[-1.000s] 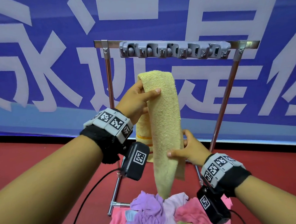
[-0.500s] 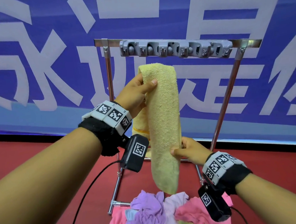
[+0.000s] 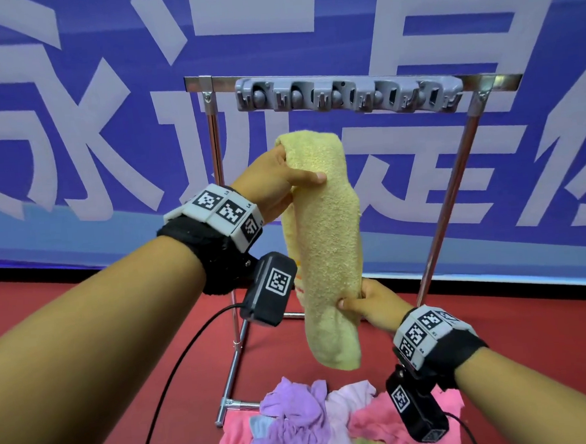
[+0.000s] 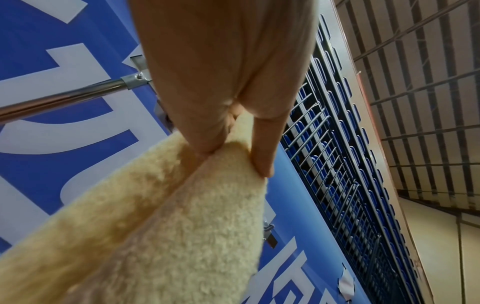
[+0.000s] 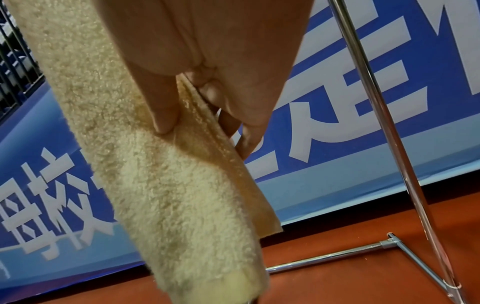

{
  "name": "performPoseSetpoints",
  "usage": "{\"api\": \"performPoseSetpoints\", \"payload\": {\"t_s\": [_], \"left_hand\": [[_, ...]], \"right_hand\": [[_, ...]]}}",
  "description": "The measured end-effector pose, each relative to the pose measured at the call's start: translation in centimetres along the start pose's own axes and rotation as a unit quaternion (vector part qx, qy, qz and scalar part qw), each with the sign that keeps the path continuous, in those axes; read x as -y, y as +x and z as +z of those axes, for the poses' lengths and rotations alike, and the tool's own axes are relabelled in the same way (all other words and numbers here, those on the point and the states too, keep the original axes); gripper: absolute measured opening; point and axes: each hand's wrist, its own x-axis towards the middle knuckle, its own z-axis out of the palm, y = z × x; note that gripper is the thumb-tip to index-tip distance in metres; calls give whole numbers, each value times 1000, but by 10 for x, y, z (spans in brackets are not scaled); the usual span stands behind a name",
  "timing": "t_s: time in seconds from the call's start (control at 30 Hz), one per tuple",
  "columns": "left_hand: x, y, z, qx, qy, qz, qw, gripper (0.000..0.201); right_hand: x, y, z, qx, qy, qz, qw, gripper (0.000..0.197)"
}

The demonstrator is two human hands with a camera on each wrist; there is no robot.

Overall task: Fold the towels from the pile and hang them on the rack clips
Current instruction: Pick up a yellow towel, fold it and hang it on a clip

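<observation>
A pale yellow towel [image 3: 323,233], folded into a long strip, hangs upright in front of the chrome rack [image 3: 216,199]. My left hand [image 3: 282,178] pinches its folded top, thumb across the front; the left wrist view shows the fingers [image 4: 262,152] clamped on the towel [image 4: 161,226]. My right hand [image 3: 365,303] pinches the right edge low down; in the right wrist view the thumb [image 5: 161,107] presses the towel [image 5: 166,185]. The grey clip strip [image 3: 349,96] sits on the top bar, just above the towel, with nothing in its clips.
A pile of pink, purple and light towels [image 3: 317,422] lies at the bottom, at the rack's foot [image 3: 232,405]. A blue banner [image 3: 73,132] stands behind the rack. The floor is red [image 3: 531,327]. A black cable [image 3: 177,366] trails from my left wrist.
Both hands have lifted the towel a little, so its lower end hangs clear above the pile. My right hand has slid lower along the edge.
</observation>
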Motion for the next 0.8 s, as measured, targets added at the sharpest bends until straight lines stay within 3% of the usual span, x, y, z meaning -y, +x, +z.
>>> {"api": "performPoseSetpoints", "payload": {"t_s": [0.17,0.33,0.53,0.67,0.8], "left_hand": [[8,3,-1,-27,-28,-22,999,44],[9,0,-5,7,-12,-7,1000,56],[6,4,-8,-17,-31,9,999,52],[-1,7,-8,-29,-54,31,998,49],[-6,9,-5,-31,-52,38,997,48]], "right_hand": [[1,-4,-1,20,19,-8,1000,20],[-1,-11,-1,31,40,2,999,23],[-15,-5,3,35,-61,20,997,27],[-25,-7,3,43,-96,36,994,12],[-34,-9,-2,33,-195,45,979,36]]}}
